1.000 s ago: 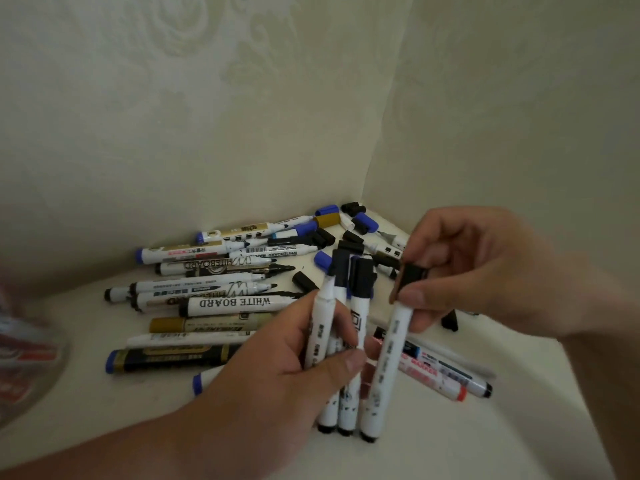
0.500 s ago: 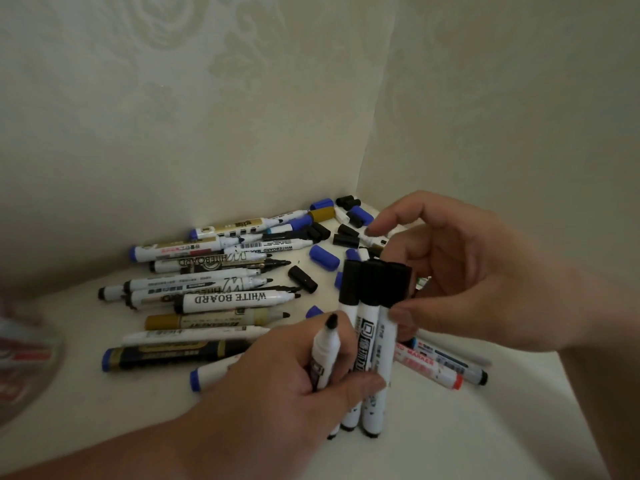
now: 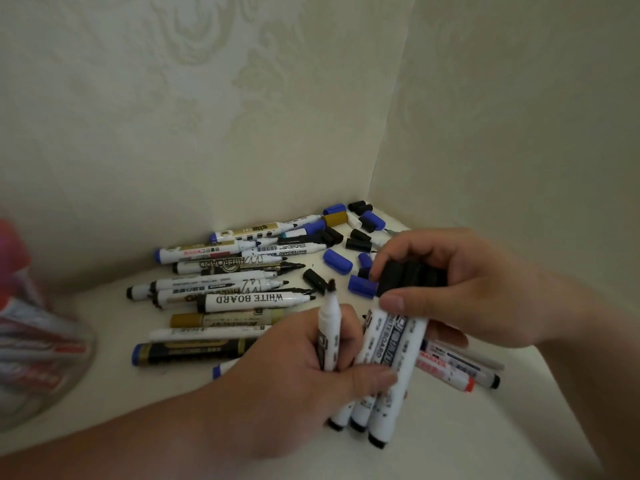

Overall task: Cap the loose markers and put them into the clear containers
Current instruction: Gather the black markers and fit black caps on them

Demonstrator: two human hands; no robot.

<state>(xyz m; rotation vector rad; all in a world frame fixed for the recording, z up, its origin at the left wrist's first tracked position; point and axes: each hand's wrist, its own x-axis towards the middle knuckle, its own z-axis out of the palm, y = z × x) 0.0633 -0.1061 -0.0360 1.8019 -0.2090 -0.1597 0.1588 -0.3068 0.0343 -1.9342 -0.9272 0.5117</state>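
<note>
My left hand (image 3: 301, 368) grips a bundle of white markers (image 3: 388, 362) with black caps, plus one uncapped white marker (image 3: 330, 327) whose black tip points up. My right hand (image 3: 446, 285) curls over the black caps (image 3: 408, 277) of the bundle, thumb pressed below them. Behind lies a pile of loose whiteboard markers (image 3: 242, 299), several uncapped, with loose blue caps (image 3: 337, 261) and black caps (image 3: 358, 239) scattered toward the corner. A clear container (image 3: 38, 355) holding red-labelled markers shows blurred at the left edge.
The pale surface (image 3: 485, 438) ends in a corner between two patterned walls (image 3: 242, 116). Two capped markers (image 3: 460, 370) lie under my right hand. A dark blue-ended marker (image 3: 194, 351) lies at the near edge of the pile.
My right hand has closed down over the caps of the held markers. The bundle sits lower and tilts more to the right. The uncapped marker in my left hand still stands upright.
</note>
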